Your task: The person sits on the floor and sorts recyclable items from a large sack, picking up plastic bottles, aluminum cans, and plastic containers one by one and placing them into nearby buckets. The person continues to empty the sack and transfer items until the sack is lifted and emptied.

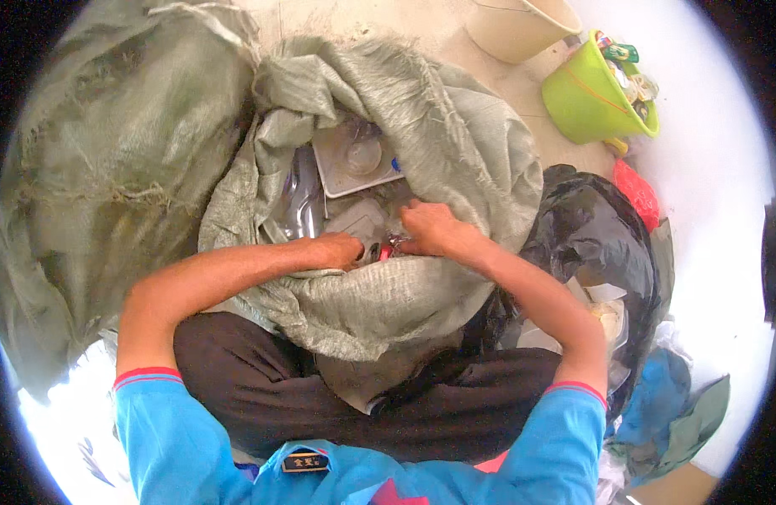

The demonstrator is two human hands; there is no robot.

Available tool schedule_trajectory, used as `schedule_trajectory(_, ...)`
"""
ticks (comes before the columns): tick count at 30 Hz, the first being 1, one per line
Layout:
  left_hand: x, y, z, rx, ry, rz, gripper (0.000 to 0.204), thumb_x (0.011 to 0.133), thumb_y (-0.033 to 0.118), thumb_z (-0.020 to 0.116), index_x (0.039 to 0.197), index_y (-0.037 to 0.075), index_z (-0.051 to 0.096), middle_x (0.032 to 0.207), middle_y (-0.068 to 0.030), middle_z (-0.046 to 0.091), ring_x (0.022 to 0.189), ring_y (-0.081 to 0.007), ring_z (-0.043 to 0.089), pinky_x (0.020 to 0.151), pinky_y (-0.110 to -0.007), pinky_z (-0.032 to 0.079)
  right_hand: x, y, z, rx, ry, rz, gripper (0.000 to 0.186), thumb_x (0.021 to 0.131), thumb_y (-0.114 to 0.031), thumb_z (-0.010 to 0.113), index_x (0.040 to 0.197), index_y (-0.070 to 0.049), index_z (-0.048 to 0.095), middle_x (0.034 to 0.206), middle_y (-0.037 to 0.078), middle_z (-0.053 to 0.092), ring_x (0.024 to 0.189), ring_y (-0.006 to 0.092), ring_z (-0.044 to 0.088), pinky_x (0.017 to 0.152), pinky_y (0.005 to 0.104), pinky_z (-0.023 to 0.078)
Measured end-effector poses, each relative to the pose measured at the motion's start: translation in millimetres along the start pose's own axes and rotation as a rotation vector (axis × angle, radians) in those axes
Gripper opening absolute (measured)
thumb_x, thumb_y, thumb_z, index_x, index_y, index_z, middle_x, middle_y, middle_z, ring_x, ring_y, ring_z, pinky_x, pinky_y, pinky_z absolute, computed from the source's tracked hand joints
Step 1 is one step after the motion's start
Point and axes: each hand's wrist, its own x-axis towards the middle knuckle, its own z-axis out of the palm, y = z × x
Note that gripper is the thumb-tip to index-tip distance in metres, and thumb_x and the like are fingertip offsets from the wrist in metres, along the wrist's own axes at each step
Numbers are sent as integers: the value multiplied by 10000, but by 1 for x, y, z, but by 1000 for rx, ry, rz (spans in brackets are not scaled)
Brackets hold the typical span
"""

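A large grey-green woven sack [362, 307] stands open between my legs, its rim rolled outward. Both of my hands reach into its mouth. My left hand [339, 251] is closed at the near left side, beside a piece of cloudy clear plastic [361, 220]; its fingertips are hidden. My right hand [428, 229] is curled, fingers pointing down at crinkled clear material; what it grips is unclear. Between the hands shows a small red thing [386, 252]. Deeper in the sack lie a clear plastic bottle [304, 198] and a whitish square plastic tray [333, 172].
A second, full woven sack [127, 143] leans at the left. On the right sits a black plastic bag [573, 215] with clear containers [602, 303]. Farther back are a green bucket [577, 97] of cans and scraps, a cream bucket [518, 29] and a red bag [636, 194].
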Motion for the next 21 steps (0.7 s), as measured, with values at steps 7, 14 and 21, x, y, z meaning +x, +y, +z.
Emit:
schedule_trajectory(7,3,67,-18,-44,-70,-5,251,818,153,566,987,-31,594,881,-246,658,862,-405,649,732,-500,510,-29,5,-23,-66,-289,260,557,690,-459,754,920,37,648,877,235,674,863,362,672,772,440,539)
schedule_trajectory(14,-7,78,-15,-72,-99,141,356,801,183,578,1076,-40,553,939,-281,648,915,-410,647,773,-503,514,-36,0,-31,176,-595,205,605,710,-463,715,1014,49,612,932,248,666,902,383,653,798,440,522)
schedule_trajectory(21,-16,92,-29,-38,-238,168,368,888,199,429,1200,7,394,943,-283,620,919,-456,609,774,-565,483,-44,2,3,153,-407,160,517,680,-362,694,942,69,580,866,257,657,832,407,647,769,457,522)
